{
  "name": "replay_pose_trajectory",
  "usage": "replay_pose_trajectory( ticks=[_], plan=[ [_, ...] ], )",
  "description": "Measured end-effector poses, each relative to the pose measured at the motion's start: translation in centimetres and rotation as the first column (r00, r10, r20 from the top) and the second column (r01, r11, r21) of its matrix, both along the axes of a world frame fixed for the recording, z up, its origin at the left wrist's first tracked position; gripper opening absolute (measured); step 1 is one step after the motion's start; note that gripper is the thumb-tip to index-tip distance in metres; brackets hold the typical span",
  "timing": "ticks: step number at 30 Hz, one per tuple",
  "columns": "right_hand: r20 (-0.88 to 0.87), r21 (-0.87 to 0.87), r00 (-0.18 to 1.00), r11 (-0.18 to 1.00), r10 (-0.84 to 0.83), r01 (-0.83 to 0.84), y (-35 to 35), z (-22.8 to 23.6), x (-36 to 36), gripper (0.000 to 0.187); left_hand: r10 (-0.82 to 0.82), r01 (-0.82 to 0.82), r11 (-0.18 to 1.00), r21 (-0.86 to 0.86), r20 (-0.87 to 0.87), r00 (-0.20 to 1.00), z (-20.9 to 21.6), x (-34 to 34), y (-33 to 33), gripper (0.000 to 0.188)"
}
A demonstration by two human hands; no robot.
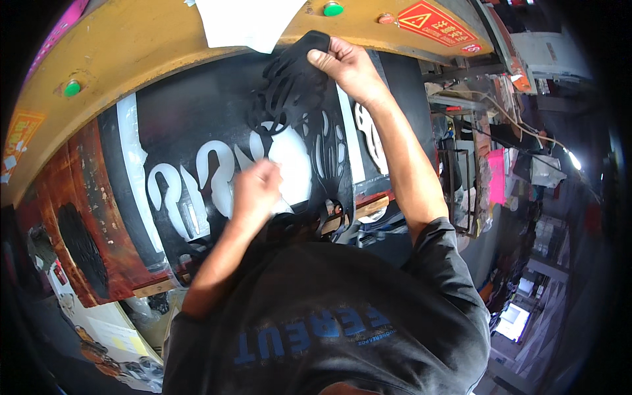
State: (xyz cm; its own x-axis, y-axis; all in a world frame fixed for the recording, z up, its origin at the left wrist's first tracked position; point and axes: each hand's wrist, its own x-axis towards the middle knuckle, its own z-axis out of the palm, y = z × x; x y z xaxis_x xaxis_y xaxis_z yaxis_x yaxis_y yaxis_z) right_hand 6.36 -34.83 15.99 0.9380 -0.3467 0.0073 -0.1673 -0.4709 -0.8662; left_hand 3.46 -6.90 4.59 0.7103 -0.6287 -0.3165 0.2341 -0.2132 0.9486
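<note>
One black cutout [297, 71] — in right hand [349, 71]

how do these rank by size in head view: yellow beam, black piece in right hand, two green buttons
1. Yellow beam
2. Black piece in the right hand
3. Left green button, upper green button: too alike to rank

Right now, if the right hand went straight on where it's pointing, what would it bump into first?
Probably the yellow machine beam, just beyond the right hand and the black cut-out piece it pinches. They overlap in the picture, so I can't tell how near it is.
</note>
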Motion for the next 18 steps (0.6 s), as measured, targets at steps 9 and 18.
replay_pose_trajectory(
  ticks=[9, 18],
  plan=[
    [-0.008, 0.616, 0.982, 0.773, -0.188, 0.153, 2.5, -4.1, -5.1, 0.023, -0.126, 0.108, 0.982, -0.157, -0.109, 0.986, 4.1, 3.6, -4.3, 0.048],
    [0.006, 0.872, 0.952, 0.467, -0.306, 0.145, 7.4, -5.2, -9.5, 0.017, -0.18, 0.108, 0.974, -0.199, -0.388, 0.904, 3.0, 2.3, -2.4, 0.053]
  ],
)
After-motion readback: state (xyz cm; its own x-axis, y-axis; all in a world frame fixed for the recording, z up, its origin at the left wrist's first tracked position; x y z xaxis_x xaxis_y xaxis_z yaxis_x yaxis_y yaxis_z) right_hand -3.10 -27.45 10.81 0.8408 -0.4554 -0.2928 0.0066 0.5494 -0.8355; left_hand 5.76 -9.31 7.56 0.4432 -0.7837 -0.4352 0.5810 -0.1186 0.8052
